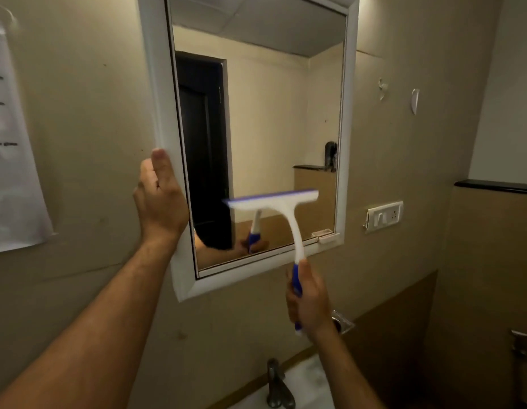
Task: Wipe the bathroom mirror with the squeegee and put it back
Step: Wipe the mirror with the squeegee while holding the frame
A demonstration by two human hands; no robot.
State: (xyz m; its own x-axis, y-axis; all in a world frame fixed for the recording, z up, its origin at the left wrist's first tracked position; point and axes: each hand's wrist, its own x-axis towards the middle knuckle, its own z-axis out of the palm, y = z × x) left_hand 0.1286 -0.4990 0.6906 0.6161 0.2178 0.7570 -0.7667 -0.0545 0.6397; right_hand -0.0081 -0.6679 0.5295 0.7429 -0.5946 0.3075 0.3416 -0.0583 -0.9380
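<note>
While left hand grips left edge of white-framed rectangular wall mirror, right hand clasps blue handle of white-and-blue plastic squeegee, blade against lower glass. Beige walls; white switch plate right; metal tap over white basin below; paper notice left.

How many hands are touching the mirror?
1: the left hand holds the white-framed mirror by its left edge. The right hand grips the white-and-blue squeegee below it.
</note>
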